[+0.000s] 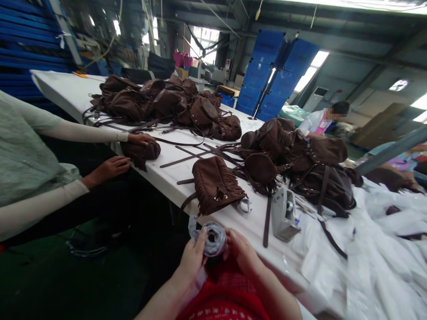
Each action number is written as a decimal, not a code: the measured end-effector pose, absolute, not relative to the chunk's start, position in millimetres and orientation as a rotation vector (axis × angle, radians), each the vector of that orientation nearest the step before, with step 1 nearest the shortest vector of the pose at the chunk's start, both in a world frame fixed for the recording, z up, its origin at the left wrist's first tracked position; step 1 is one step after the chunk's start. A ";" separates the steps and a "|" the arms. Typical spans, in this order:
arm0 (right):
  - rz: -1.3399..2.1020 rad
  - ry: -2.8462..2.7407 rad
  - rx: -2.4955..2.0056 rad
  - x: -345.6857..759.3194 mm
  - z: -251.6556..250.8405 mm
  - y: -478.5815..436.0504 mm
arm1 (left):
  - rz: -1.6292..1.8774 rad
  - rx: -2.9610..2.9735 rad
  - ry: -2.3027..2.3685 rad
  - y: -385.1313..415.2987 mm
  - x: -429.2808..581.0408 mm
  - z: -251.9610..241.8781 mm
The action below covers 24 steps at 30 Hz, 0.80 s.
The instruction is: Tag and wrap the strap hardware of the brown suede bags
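Observation:
Close to my body, just off the table's front edge, I hold a coiled roll of greyish clear plastic film (214,240). My left hand (195,253) is closed on its left side, thumb over the face of the roll. At its right side, my right hand (238,246) has its fingers closed against the edge; their tips are partly hidden. A loose end of film sticks out at the upper left. Beyond the roll, a brown fringed bag (215,184) lies on the white table (173,180), with a small clear wrapped piece (245,204) by its right corner.
Piles of brown bags (167,104) with straps cover the table's back and right. A grey tape dispenser (283,215) stands before white plastic sheets (370,249). At left, a co-worker's hands (110,169) are at another brown bag (142,153). Another person (316,122) is behind the right pile.

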State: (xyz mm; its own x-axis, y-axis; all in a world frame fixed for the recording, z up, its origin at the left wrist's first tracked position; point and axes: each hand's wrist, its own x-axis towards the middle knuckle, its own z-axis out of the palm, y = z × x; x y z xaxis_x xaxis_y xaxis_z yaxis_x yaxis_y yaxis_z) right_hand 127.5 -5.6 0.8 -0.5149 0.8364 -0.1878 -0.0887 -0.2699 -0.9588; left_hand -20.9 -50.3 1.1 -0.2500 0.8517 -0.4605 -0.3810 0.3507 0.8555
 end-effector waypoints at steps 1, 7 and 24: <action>1.874 -1.300 -0.957 127.2 -1.9 -8.4 | 1.246 0.492 1.387 -49.8 -17.6 -2.2; 1.886 -1.170 -0.968 127.5 -15.5 -14.9 | 1.165 0.608 1.358 -50.5 -13.2 -9.7; 2.148 -1.165 -1.045 146.0 -6.5 9.9 | 0.899 0.419 0.958 -33.6 -33.0 -19.5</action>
